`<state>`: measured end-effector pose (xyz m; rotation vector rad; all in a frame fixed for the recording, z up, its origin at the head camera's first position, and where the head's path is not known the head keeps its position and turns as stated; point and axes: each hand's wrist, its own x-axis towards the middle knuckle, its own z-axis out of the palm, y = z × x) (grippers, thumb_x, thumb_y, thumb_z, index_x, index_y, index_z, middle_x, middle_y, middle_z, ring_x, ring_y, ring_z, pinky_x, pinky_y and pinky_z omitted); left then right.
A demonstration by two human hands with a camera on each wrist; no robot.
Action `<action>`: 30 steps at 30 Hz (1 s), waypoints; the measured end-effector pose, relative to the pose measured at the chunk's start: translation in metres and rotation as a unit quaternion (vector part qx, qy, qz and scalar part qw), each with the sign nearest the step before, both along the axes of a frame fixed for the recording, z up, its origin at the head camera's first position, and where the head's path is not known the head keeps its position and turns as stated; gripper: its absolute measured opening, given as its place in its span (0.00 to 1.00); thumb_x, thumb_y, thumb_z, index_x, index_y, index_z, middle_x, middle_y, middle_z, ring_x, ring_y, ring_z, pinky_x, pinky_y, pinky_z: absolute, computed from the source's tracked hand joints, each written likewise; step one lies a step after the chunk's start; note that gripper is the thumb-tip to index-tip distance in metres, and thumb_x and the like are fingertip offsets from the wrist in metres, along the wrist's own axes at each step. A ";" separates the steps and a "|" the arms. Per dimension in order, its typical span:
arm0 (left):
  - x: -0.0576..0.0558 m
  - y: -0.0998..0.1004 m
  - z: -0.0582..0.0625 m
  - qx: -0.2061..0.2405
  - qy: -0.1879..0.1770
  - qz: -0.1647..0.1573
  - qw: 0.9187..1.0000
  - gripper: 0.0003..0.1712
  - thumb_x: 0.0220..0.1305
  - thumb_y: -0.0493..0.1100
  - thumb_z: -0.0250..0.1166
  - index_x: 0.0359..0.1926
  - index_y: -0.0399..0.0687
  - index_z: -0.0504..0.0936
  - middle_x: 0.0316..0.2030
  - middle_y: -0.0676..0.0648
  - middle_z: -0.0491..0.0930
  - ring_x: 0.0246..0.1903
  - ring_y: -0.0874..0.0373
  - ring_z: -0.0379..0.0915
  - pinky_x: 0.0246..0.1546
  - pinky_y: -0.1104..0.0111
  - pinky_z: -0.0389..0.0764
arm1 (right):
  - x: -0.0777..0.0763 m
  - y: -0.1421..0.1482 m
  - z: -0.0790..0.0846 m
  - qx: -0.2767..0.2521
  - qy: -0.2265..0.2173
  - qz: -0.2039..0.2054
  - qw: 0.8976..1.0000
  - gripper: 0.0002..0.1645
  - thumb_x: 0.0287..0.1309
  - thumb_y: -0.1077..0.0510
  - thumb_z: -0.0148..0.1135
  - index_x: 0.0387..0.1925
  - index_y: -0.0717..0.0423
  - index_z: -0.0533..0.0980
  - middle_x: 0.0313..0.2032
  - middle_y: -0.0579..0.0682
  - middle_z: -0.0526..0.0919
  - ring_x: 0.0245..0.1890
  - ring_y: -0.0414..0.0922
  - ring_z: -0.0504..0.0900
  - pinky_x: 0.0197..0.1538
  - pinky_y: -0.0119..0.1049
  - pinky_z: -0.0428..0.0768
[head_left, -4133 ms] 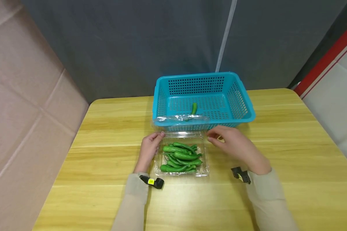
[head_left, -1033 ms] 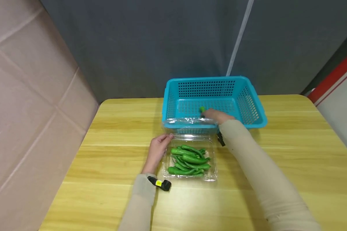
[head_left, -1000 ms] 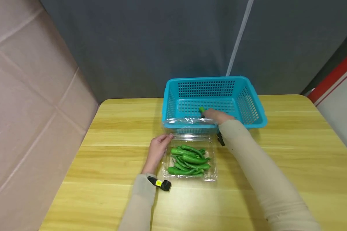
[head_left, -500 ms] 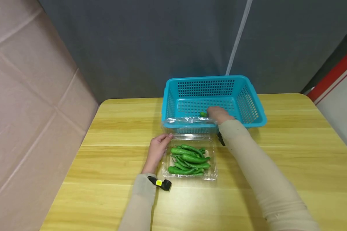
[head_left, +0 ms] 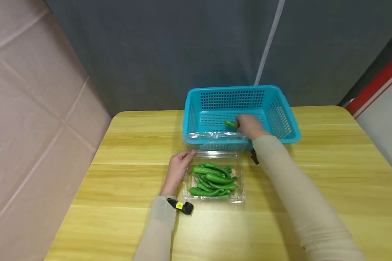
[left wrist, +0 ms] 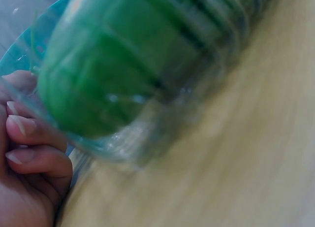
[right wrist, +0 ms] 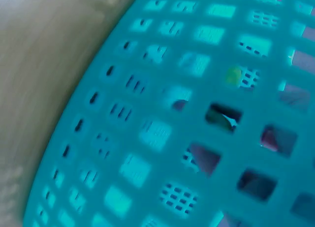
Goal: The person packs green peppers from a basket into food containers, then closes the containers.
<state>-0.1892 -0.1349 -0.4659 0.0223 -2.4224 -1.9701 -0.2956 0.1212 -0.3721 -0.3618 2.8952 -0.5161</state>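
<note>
In the head view my right hand [head_left: 249, 126] is inside the blue basket [head_left: 290, 123], its fingers curled round a green pepper [head_left: 230, 125] whose end sticks out to the left. The basket's slotted wall [right wrist: 147, 109] hides most of that hand in the right wrist view. My left hand [head_left: 177, 169] pinches the left edge of a clear plastic box [head_left: 236, 197] near its hinge. Several green peppers [head_left: 215, 179] lie piled in the box, and one large pepper [left wrist: 93, 74] shows blurred through its side. The box's raised clear lid [head_left: 212, 136] leans in front of the basket.
A pale wooden table [head_left: 134, 145] bears the box and basket. Behind it hangs a dark grey cloth [head_left: 170, 47], with a pinkish padded wall [head_left: 26, 127] at the left. Black camera straps [head_left: 180, 206] sit on the wrists.
My right hand has gone from beside the lid into the basket and taken hold of the green pepper there. Lately it has shifted slightly up and right. The left hand has kept its place.
</note>
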 end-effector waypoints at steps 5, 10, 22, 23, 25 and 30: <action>0.000 -0.001 -0.002 0.000 0.003 0.003 1.000 0.22 0.53 0.64 0.59 0.34 0.52 0.82 0.09 0.52 0.62 0.06 0.61 0.55 0.03 0.70 0.58 | 0.002 0.008 0.004 -0.026 0.026 -0.006 0.999 0.03 0.52 0.68 0.54 0.31 0.61 0.70 0.30 0.56 0.75 0.29 0.51 0.72 0.33 0.44 0.72; 0.002 -0.002 0.001 0.008 -0.011 -0.008 1.000 0.21 0.54 0.62 0.59 0.35 0.52 0.82 0.10 0.52 0.63 0.06 0.62 0.55 0.04 0.71 0.58 | 0.009 0.018 0.013 -0.047 0.046 -0.007 0.998 0.06 0.53 0.67 0.56 0.33 0.61 0.69 0.30 0.56 0.74 0.28 0.51 0.70 0.31 0.42 0.69; 0.009 -0.002 0.029 0.005 -0.016 -0.020 1.000 0.16 0.61 0.50 0.58 0.38 0.42 0.81 0.09 0.53 0.62 0.07 0.65 0.54 0.05 0.74 0.58 | 0.023 0.027 0.042 -0.070 0.074 -0.018 0.995 0.20 0.54 0.63 0.60 0.49 0.59 0.69 0.42 0.61 0.78 0.38 0.54 0.77 0.37 0.47 0.75; 0.008 -0.002 0.028 0.007 -0.010 -0.021 1.000 0.16 0.61 0.51 0.57 0.37 0.43 0.81 0.09 0.53 0.62 0.07 0.65 0.54 0.05 0.74 0.58 | 0.025 0.027 0.044 -0.070 0.078 -0.017 0.994 0.21 0.54 0.63 0.59 0.51 0.59 0.69 0.43 0.61 0.77 0.38 0.54 0.77 0.37 0.47 0.75; 0.004 -0.002 0.021 0.009 -0.012 -0.020 1.000 0.17 0.59 0.54 0.58 0.36 0.45 0.82 0.09 0.53 0.62 0.06 0.64 0.55 0.05 0.73 0.58 | 0.028 0.028 0.047 -0.067 0.092 -0.013 0.993 0.22 0.54 0.63 0.59 0.52 0.60 0.69 0.43 0.61 0.77 0.39 0.54 0.77 0.38 0.48 0.75; -0.003 -0.003 0.002 0.004 -0.011 -0.010 1.000 0.21 0.53 0.62 0.59 0.34 0.51 0.82 0.10 0.52 0.63 0.07 0.62 0.55 0.04 0.70 0.59 | 0.035 0.030 0.053 -0.067 0.129 -0.010 0.989 0.20 0.55 0.62 0.59 0.50 0.60 0.73 0.42 0.58 0.79 0.35 0.51 0.78 0.36 0.45 0.75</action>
